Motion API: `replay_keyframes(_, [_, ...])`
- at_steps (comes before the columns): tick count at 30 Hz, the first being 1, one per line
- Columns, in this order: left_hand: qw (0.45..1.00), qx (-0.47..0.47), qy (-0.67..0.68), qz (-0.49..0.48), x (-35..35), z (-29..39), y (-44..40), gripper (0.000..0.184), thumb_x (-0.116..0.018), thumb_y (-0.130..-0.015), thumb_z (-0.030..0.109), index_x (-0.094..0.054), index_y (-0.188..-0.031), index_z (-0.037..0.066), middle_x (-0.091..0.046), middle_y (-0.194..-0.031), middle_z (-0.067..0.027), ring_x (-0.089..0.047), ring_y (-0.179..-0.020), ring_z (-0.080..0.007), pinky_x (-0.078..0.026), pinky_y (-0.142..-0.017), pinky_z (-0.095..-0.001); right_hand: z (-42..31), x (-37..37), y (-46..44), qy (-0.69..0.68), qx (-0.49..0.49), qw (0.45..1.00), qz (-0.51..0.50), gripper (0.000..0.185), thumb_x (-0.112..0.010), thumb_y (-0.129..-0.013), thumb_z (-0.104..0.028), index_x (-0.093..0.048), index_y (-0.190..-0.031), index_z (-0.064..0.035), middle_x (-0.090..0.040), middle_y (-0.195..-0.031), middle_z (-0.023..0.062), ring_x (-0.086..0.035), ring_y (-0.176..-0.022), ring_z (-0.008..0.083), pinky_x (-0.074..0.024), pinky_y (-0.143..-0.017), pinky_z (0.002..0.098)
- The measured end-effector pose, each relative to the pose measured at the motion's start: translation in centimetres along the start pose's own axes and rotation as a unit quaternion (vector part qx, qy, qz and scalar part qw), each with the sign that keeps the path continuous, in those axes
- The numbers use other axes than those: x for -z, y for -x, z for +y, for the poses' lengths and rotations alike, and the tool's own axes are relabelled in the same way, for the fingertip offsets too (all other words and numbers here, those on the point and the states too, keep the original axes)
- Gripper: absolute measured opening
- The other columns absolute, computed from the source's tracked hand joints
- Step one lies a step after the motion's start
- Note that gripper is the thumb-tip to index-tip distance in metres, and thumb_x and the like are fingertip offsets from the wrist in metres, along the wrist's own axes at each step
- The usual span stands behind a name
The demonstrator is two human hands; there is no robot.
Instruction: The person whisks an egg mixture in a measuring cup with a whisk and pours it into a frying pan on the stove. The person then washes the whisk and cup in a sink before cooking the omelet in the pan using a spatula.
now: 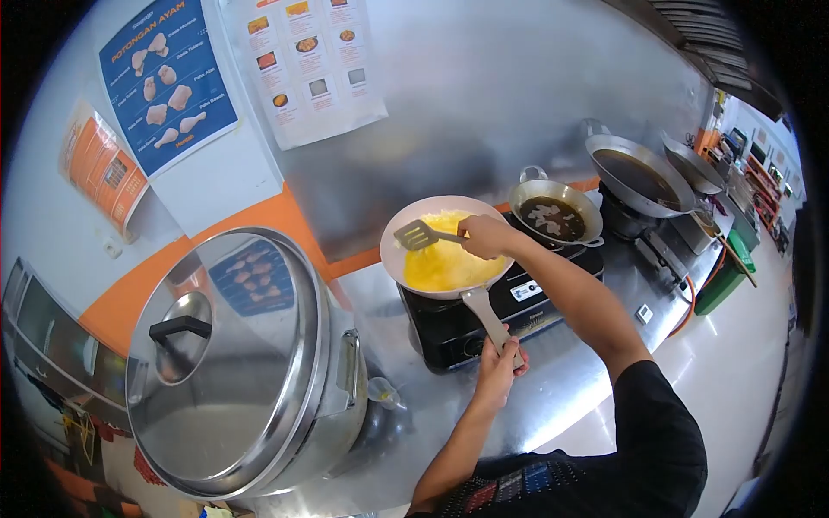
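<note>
A light-coloured frying pan (393,259) sits on a black gas stove (442,332), and a yellow egg-like layer (445,268) covers much of its inside. My left hand (498,369) is closed around the end of the pan's beige handle (486,318). Over the pan, my right hand (486,236) grips a slotted spatula (416,235). The spatula's blade lies at the left edge of the yellow layer.
A large lidded steel pot (250,380) stands close on the left. Behind my right arm is a small wok (561,216) with pieces in dark liquid. Farther right, a large wok (639,177) holds dark liquid. A small white device (644,313) lies on the steel counter (553,414).
</note>
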State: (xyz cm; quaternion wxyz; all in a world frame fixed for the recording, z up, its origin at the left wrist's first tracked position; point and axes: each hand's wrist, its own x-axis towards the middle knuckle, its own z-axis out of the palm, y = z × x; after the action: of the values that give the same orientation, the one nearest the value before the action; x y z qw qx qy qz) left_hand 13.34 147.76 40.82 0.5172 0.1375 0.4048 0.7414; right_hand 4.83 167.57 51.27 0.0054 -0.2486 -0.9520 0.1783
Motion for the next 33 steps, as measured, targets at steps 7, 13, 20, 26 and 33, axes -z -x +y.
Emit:
replay_keyframes(7, [1.000,-0.007,0.024,-0.010,0.3,-0.6,-0.4,0.038,-0.048,-0.092,0.016,-0.030,-0.125,0.008,-0.053,-0.074,-0.0037,-0.052,-0.063,-0.0100,-0.043,-0.052,-0.0238,3.2,2.7,-0.1,0.042,0.016,0.995,0.091,0.028,-0.055,-0.073,-0.016,-0.066,-0.095,-0.0030,-0.064,-0.091,0.0192,-0.062,-0.087,0.0344,-0.0485,-0.079,0.0393])
replay_keyframes(13, [0.999,-0.013,0.037,-0.021,0.3,-0.5,-0.4,0.039,-0.050,-0.090,0.013,-0.033,-0.125,0.009,-0.051,-0.075,-0.0039,-0.051,-0.065,-0.0120,-0.041,-0.054,-0.0268,1.0,12.4,8.4,0.183,0.038,0.982,0.033,0.027,-0.062,-0.073,-0.021,-0.067,-0.098,-0.0125,-0.065,-0.091,0.0139,-0.062,-0.087,0.0305,-0.0488,-0.077,0.0393])
replay_keyframes(20, [0.999,-0.001,0.033,-0.004,-0.1,-0.2,-0.1,0.040,-0.049,-0.091,0.013,-0.032,-0.126,0.009,-0.051,-0.075,-0.0041,-0.051,-0.066,-0.0121,-0.041,-0.055,-0.0267,1.0,8.1,11.4,0.288,0.083,0.952,-0.054,0.034,-0.056,-0.072,-0.008,-0.064,-0.105,-0.0147,-0.065,-0.084,0.0154,-0.064,-0.079,0.0308,-0.0507,-0.071,0.0426])
replay_keyframes(26, [1.000,0.000,0.023,-0.015,0.3,-0.2,-0.1,0.042,-0.049,-0.091,0.015,-0.030,-0.128,0.009,-0.052,-0.077,-0.0037,-0.052,-0.066,-0.0110,-0.043,-0.056,-0.0262,0.3,2.5,8.5,0.232,0.085,0.966,0.071,0.033,-0.053,-0.076,-0.006,-0.060,-0.107,-0.0102,-0.063,-0.077,0.0189,-0.064,-0.073,0.0334,-0.0512,-0.065,0.0445])
replay_keyframes(33, [1.000,0.003,0.017,-0.008,0.2,-0.1,-0.1,0.043,-0.049,-0.092,0.015,-0.030,-0.129,0.008,-0.053,-0.078,-0.0036,-0.052,-0.067,-0.0106,-0.043,-0.057,-0.0261,1.5,-0.2,2.8,0.199,0.086,0.969,0.115,0.035,-0.052,-0.074,-0.005,-0.061,-0.108,-0.0107,-0.063,-0.078,0.0187,-0.063,-0.074,0.0338,-0.0509,-0.067,0.0438])
